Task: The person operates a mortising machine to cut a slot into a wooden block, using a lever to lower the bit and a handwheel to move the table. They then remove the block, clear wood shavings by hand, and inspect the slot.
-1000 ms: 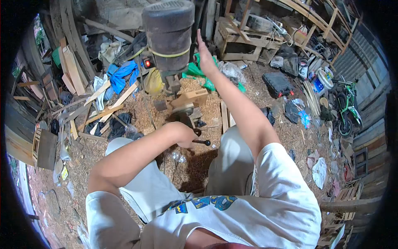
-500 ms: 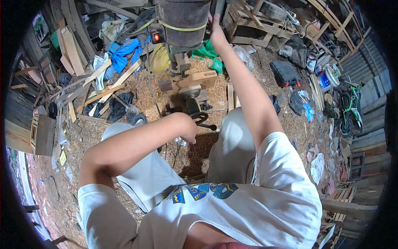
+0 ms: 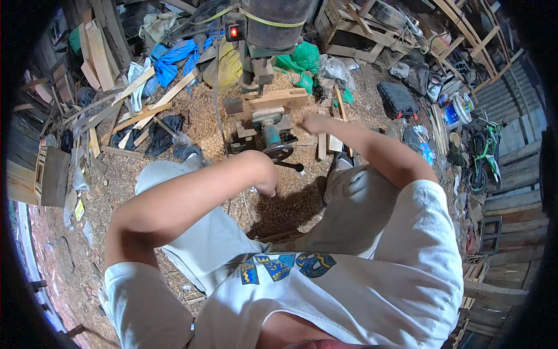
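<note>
A dark machine with a yellow band and a lit red switch stands ahead. Below its head, a wooden block sits over a vise with a black handwheel. My left hand hangs bent at the wrist just short of the handwheel; its fingers are mostly hidden beneath it. To the right of the block is my right hand, its fingers curled in, near the block's right end; whether it holds anything is hidden.
Green plastic and a yellow sack lie behind the machine. Loose boards are scattered left. A black case, a white bucket and a small green bike are on the right. Sawdust covers the floor.
My right hand has come down from the machine's upper right side to beside the wooden block, and its fingers have curled. My right knee has swung outward. My left hand has barely moved.
</note>
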`<state>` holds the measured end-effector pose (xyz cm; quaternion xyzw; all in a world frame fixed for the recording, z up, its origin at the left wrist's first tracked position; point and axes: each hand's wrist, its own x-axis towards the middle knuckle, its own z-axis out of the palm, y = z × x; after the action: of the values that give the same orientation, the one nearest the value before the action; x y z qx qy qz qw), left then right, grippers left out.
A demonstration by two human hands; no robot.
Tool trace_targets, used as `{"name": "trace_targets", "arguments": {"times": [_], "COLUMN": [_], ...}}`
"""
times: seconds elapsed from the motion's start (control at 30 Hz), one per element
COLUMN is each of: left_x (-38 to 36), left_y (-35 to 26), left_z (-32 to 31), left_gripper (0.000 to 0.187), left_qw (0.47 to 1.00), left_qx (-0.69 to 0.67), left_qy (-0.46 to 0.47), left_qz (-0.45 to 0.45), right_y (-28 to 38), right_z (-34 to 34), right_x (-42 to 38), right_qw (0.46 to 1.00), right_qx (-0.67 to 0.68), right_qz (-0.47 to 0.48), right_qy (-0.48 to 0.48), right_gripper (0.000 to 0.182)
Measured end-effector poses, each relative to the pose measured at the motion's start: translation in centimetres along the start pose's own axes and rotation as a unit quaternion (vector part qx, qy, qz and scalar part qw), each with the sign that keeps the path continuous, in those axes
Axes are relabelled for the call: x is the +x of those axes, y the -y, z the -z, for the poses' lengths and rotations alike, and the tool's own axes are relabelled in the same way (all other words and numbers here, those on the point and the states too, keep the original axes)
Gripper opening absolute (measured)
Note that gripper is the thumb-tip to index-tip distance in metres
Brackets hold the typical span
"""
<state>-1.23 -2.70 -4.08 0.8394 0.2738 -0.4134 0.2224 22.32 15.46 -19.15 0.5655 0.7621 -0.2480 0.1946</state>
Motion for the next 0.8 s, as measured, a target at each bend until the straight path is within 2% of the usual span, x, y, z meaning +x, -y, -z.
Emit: {"name": "trace_targets", "arguments": {"times": [0.03, 0.17, 0.2, 0.27, 0.37, 0.4, 0.43, 0.5, 0.53, 0.67, 0.7, 0.77, 0.8], "left_x": [-0.5, -1.2, -1.2, -1.2, -1.2, -0.9, -0.5, -0.2, -0.3, -0.2, 0.0, 0.6, 1.0], "left_y": [0.2, 1.7, 2.1, 3.0, 4.0, 4.3, 4.6, 4.8, 4.8, 5.0, 5.0, 5.5, 5.6], "left_z": [0.3, 0.7, 0.6, 0.6, 1.0, 1.2, 1.3, 1.6, 1.7, 2.0, 1.9, 1.7, 1.6], "left_gripper": [0.058, 0.057, 0.056, 0.056, 0.054, 0.054, 0.054, 0.055, 0.055, 0.057, 0.057, 0.049, 0.049], "left_qw": [1.0, 0.999, 0.999, 0.997, 0.994, 0.994, 0.994, 0.994, 0.993, 0.994, 0.994, 0.993, 0.993], "left_qx": [0.004, -0.014, -0.013, -0.012, -0.043, -0.043, -0.039, -0.036, -0.036, -0.041, -0.04, -0.062, -0.061], "left_qy": [0.012, 0.006, -0.018, -0.039, -0.044, -0.042, -0.021, 0.0, -0.002, 0.002, 0.004, -0.021, -0.02], "left_qz": [0.005, 0.034, 0.049, 0.065, 0.093, 0.093, 0.098, 0.106, 0.109, 0.104, 0.104, 0.095, 0.097], "right_y": [0.7, 2.2, 2.3, 1.7, 2.0, 2.3, 3.0, 4.6, 4.7, 3.2, 3.2, 4.8, 4.9], "right_z": [-1.6, -8.0, -9.2, -12.0, -12.9, -12.7, -12.6, -12.5, -12.4, -12.6, -13.5, -12.9, -11.7], "right_x": [-1.1, -3.3, -4.1, -4.3, -4.0, -3.7, -4.4, -5.8, -5.6, -4.1, -4.2, -5.6, -6.2], "right_qw": [0.995, 0.977, 0.977, 0.984, 0.981, 0.979, 0.979, 0.991, 0.992, 0.984, 0.984, 0.991, 0.985], "right_qx": [0.013, -0.067, -0.068, -0.032, -0.015, -0.011, -0.01, -0.03, -0.028, -0.063, -0.061, -0.006, 0.014], "right_qz": [-0.032, 0.001, 0.003, 0.126, 0.103, 0.053, 0.054, 0.117, 0.092, 0.119, 0.119, 0.124, 0.153], "right_qy": [0.096, 0.2, 0.201, 0.119, 0.162, 0.196, 0.197, 0.064, 0.076, 0.121, 0.121, 0.059, 0.073], "right_gripper": [0.071, 0.074, 0.074, 0.07, 0.066, 0.061, 0.061, 0.058, 0.055, 0.055, 0.055, 0.055, 0.054]}}
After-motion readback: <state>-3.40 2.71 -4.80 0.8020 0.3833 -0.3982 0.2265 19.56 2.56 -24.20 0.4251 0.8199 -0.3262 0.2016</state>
